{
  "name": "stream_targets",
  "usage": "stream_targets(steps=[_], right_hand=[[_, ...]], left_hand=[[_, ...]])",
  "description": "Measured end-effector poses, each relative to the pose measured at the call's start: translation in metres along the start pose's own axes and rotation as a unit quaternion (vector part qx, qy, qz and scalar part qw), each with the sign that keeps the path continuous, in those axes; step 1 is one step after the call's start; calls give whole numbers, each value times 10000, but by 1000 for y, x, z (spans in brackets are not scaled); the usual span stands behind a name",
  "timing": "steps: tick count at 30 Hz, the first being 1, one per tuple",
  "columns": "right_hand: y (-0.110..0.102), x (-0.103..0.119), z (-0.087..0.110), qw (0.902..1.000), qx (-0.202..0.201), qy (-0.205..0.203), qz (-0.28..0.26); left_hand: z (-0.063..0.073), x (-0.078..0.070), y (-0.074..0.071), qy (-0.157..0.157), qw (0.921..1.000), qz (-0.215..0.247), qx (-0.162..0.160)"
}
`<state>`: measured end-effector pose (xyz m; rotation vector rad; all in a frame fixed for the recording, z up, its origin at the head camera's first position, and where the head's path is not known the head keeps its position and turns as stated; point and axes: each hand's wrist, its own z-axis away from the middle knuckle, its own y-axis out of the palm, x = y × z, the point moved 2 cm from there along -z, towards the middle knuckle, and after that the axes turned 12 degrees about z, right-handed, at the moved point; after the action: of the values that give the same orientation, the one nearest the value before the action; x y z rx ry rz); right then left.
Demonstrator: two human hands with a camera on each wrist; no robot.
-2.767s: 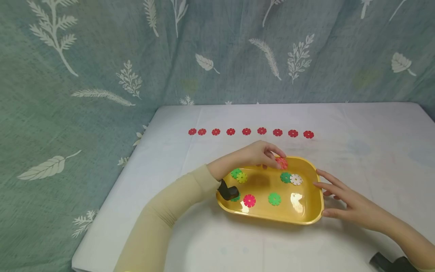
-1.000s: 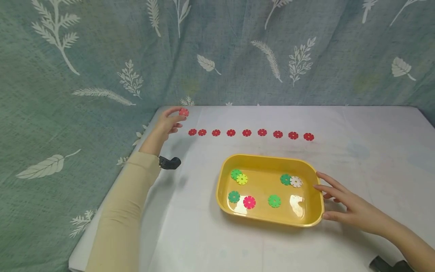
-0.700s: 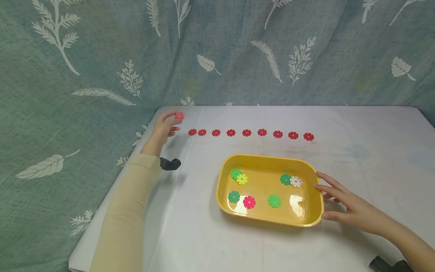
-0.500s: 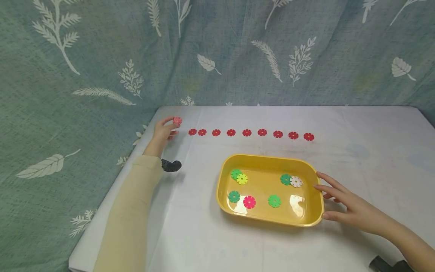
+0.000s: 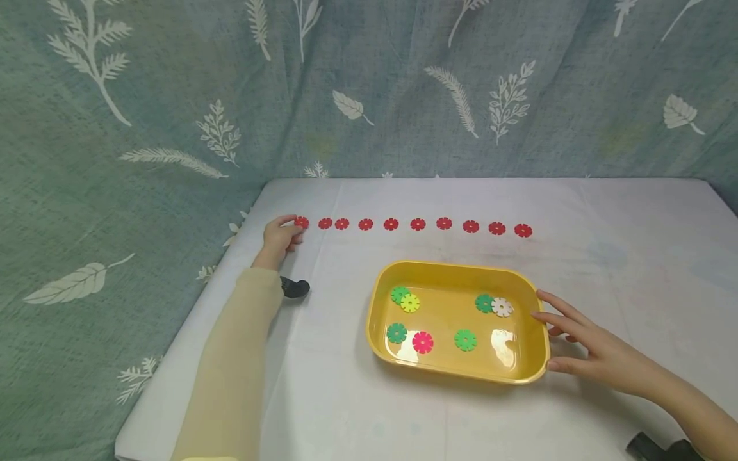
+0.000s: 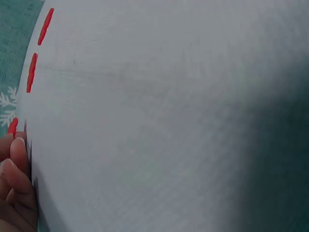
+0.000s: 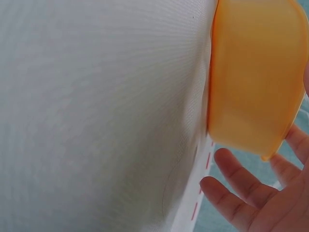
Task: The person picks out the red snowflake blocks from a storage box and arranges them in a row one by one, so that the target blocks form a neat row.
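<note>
My left hand (image 5: 279,239) pinches a red flower-shaped disc (image 5: 302,223) at the left end of a row of several similar discs (image 5: 391,224). In the left wrist view the held disc (image 6: 13,126) shows edge-on, partly hidden by the fingertips. My right hand (image 5: 596,349) touches the right rim of a yellow tray (image 5: 441,320) with lightly bent, spread fingers. The right wrist view shows the tray's outer wall (image 7: 258,72), with some fingers at its rim and others apart from it.
Loose discs lie in the tray: several green ones, a yellow one (image 5: 410,303), a pink one (image 5: 423,342) and a white one (image 5: 502,307). White cloth covers the table (image 5: 357,410). A patterned curtain (image 5: 392,77) hangs behind and to the left.
My left hand took a pinkish-red disc from the tray, carried it to the far left, then lowered it to the row's left end. My right hand stays at the tray's rim.
</note>
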<state>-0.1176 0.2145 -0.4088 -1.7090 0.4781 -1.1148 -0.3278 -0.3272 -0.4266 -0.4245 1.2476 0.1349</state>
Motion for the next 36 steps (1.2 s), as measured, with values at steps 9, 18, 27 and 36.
stream_targets(steps=[9, 18, 27, 36], right_hand=[[0, -1, 1, 9999, 49, 91, -14], [-1, -2, -1, 9997, 150, 202, -68], [0, -1, 0, 9998, 90, 153, -45], [1, -2, 0, 9998, 88, 171, -17]], left_hand=[[-2, -2, 9, 179, 9966, -785, -196], [-5, -2, 10, 225, 9890, -1457, -143], [-3, -3, 10, 159, 9866, -1622, -72], [0, -3, 11, 138, 9864, -1625, -184]])
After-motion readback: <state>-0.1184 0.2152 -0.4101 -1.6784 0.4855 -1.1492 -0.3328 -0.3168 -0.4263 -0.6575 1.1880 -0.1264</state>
